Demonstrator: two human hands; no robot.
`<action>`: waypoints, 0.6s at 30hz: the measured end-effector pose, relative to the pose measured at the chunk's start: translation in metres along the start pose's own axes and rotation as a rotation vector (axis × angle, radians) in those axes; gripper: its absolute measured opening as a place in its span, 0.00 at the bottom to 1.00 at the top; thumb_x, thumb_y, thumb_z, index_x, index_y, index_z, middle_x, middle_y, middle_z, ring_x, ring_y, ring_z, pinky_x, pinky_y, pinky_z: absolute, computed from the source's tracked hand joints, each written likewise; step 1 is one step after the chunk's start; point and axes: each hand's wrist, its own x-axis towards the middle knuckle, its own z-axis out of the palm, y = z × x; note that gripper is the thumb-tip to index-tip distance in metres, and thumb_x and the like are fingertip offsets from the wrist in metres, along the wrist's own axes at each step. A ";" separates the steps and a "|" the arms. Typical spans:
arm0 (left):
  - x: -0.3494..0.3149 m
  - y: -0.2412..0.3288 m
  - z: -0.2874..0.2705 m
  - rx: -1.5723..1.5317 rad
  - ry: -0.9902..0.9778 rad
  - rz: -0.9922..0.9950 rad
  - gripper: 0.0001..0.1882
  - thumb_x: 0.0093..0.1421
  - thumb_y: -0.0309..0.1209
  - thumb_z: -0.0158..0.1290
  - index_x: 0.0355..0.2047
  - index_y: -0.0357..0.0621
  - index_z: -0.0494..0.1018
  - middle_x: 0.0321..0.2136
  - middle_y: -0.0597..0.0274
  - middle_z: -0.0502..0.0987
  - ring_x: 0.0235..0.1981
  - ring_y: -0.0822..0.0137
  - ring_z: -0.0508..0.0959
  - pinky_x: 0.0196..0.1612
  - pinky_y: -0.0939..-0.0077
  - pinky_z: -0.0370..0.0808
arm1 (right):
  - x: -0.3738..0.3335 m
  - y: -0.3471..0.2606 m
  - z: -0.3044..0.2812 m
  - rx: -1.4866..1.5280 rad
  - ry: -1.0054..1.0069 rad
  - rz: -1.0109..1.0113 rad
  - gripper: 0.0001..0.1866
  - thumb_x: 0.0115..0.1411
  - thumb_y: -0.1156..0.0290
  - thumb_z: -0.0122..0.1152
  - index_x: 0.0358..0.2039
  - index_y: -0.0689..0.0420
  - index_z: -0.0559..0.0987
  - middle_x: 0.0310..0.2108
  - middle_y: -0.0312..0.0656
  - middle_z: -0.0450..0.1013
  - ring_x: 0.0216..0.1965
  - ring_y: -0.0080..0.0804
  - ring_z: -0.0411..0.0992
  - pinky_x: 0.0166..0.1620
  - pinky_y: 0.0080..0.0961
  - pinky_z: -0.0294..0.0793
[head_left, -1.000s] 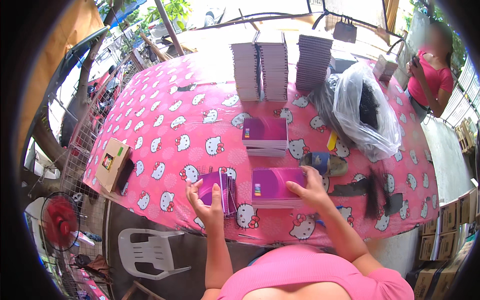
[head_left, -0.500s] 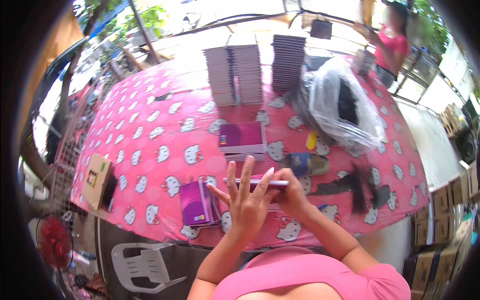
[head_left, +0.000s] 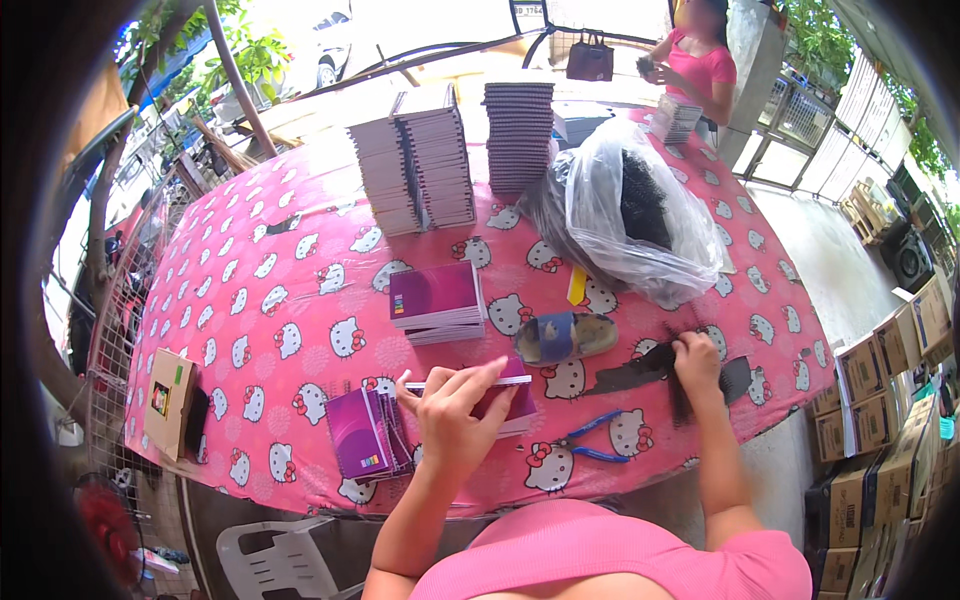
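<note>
My left hand (head_left: 458,408) grips a purple-covered notebook (head_left: 505,385), tilted up with its page edge toward the top. Out to the right, my right hand (head_left: 698,362) has its fingers closed at a pile of thin black binding wires (head_left: 683,400); how many it pinches is hidden. Spiral-bound purple notebooks (head_left: 362,435) lie left of my left hand. Beyond it rests a stack of purple notebooks (head_left: 437,292). Blue-handled pliers (head_left: 598,440) lie between my hands.
Tall notebook stacks (head_left: 415,165) and a dark-edged stack (head_left: 518,135) stand at the back. Nearby are a plastic bag (head_left: 600,200) of black wires, a sandal (head_left: 565,338), a yellow tool (head_left: 577,285) and a cardboard box (head_left: 170,403). Another person (head_left: 702,65) stands far right.
My right hand has left the notebook and moved right to the black wires. My left hand keeps the notebook. The pliers now show fully, and the view has shifted.
</note>
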 end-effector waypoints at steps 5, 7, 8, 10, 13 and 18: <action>-0.002 -0.006 0.002 -0.101 0.045 0.022 0.09 0.48 0.35 0.67 0.29 0.50 0.82 0.29 0.71 0.81 0.37 0.71 0.77 0.60 0.56 0.49 | -0.001 -0.038 -0.018 0.026 0.038 -0.118 0.09 0.62 0.73 0.53 0.41 0.60 0.77 0.38 0.50 0.69 0.38 0.51 0.73 0.40 0.42 0.73; -0.003 -0.008 0.002 -0.095 0.055 0.019 0.09 0.47 0.35 0.68 0.28 0.50 0.83 0.28 0.70 0.81 0.35 0.71 0.77 0.59 0.61 0.50 | -0.010 -0.104 -0.041 0.373 -0.037 -0.280 0.11 0.59 0.77 0.57 0.42 0.57 0.81 0.35 0.45 0.73 0.35 0.41 0.76 0.36 0.33 0.76; -0.003 -0.008 0.002 -0.088 0.052 0.016 0.09 0.47 0.35 0.68 0.28 0.50 0.83 0.28 0.70 0.81 0.35 0.71 0.77 0.59 0.61 0.50 | -0.017 -0.131 -0.051 0.621 -0.105 -0.376 0.13 0.57 0.79 0.60 0.42 0.55 0.82 0.34 0.44 0.74 0.34 0.37 0.76 0.35 0.28 0.76; -0.005 -0.011 0.001 -0.095 0.048 -0.009 0.09 0.47 0.35 0.68 0.28 0.50 0.83 0.28 0.70 0.80 0.34 0.71 0.76 0.58 0.61 0.51 | -0.029 -0.182 -0.064 0.943 -0.265 -0.360 0.16 0.52 0.82 0.65 0.41 0.55 0.84 0.31 0.40 0.75 0.31 0.28 0.75 0.33 0.21 0.74; -0.006 -0.010 0.002 -0.127 0.047 -0.013 0.09 0.47 0.35 0.68 0.28 0.50 0.83 0.27 0.70 0.80 0.34 0.71 0.76 0.58 0.61 0.52 | -0.034 -0.200 -0.062 0.955 -0.329 -0.450 0.16 0.49 0.81 0.68 0.40 0.56 0.84 0.31 0.39 0.74 0.30 0.26 0.73 0.33 0.21 0.72; -0.005 -0.006 0.001 -0.105 0.065 -0.005 0.09 0.46 0.35 0.69 0.28 0.49 0.83 0.27 0.70 0.80 0.34 0.71 0.76 0.58 0.61 0.52 | -0.017 -0.199 -0.073 0.859 -0.313 -0.587 0.13 0.48 0.80 0.68 0.37 0.56 0.84 0.31 0.38 0.72 0.32 0.29 0.72 0.34 0.23 0.71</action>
